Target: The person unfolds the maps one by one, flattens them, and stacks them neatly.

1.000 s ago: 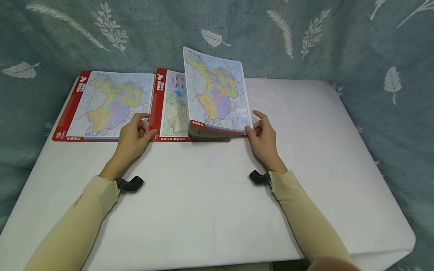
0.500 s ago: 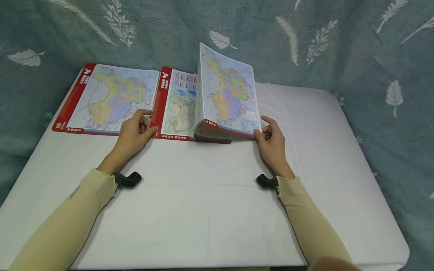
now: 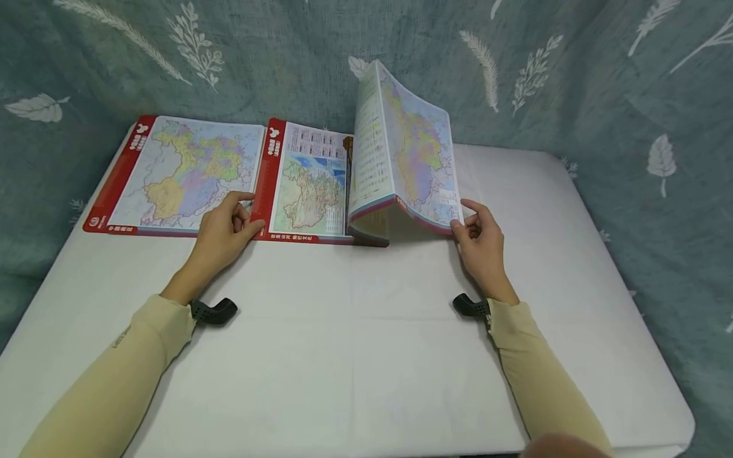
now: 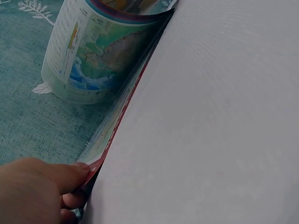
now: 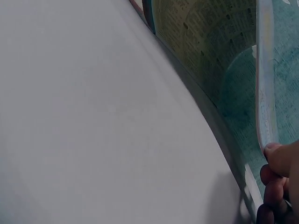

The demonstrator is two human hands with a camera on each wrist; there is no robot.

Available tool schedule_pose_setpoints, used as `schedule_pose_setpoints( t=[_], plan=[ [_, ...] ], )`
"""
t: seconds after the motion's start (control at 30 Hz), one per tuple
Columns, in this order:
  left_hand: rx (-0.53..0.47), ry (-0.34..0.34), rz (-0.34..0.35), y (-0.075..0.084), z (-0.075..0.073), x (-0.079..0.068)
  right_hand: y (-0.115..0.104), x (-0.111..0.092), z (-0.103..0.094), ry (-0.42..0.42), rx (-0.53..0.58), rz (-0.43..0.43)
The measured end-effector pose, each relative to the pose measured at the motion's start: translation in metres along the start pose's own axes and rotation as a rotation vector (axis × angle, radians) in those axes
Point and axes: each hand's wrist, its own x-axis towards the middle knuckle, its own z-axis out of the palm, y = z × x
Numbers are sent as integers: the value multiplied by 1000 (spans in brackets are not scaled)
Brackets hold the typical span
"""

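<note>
A glossy map (image 3: 309, 197) with a red left strip lies on the table, its right part lifted and bent into an upright fold. The raised flap (image 3: 426, 152) shows a coloured political map on its right face. My right hand (image 3: 482, 245) pinches the flap's lower right corner between thumb and fingers, as the flap edge (image 5: 265, 93) in the right wrist view confirms. My left hand (image 3: 222, 230) grips the red lower left edge, thumb on top in the left wrist view. Beside it lies a second map (image 3: 195, 168), flat, its right edge near my left fingers.
A white cloth covers the table (image 3: 343, 356), which meets a green leaf-patterned curtain (image 3: 275, 57) at the back. Black wrist devices sit at the left cuff (image 3: 214, 312) and right cuff (image 3: 471, 305).
My right hand has moved right, drawing the flap's corner with it. The flap has swung into a sharper fold, uncovering more of the relief map. My left hand stays on the edge.
</note>
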Motion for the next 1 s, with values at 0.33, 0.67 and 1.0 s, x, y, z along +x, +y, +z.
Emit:
schedule_pose_setpoints(
  t=[0.33, 0.67, 1.0],
  plan=[
    [-1, -16, -1, 7, 4, 2, 19, -4, -26, 59, -45, 65],
    [13, 5, -16, 13, -1, 1, 23, 2, -32, 289, -47, 184],
    [21, -9, -35, 10, -2, -2, 34, 9, -54, 418, -31, 335]
  ],
)
